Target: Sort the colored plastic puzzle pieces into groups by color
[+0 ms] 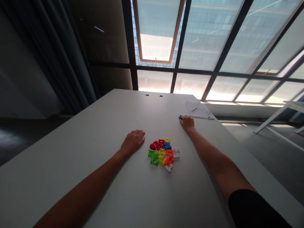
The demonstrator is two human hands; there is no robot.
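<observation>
My right hand (188, 122) is stretched far out over the white table (104, 126), its fingers closed on a small blue plastic piece (180, 117). Part of that piece sticks out past the fingertips; the rest is hidden. My left hand (133, 141) lies palm down on the tabletop, fingers extended, with nothing seen in it. Between my forearms sits a cluster of small plastic pieces, some with letter-like outlines: red (158, 144), green (154, 157), yellow (161, 154), orange (169, 155), blue (167, 146) and white (176, 152).
Beyond my right hand are sheets of paper (198, 109) with pens on them. Two round holes (154, 95) mark the table's far end. Large windows (199, 41) rise behind it, a dark curtain (54, 47) hangs at left, and another white table (294, 104) stands at right.
</observation>
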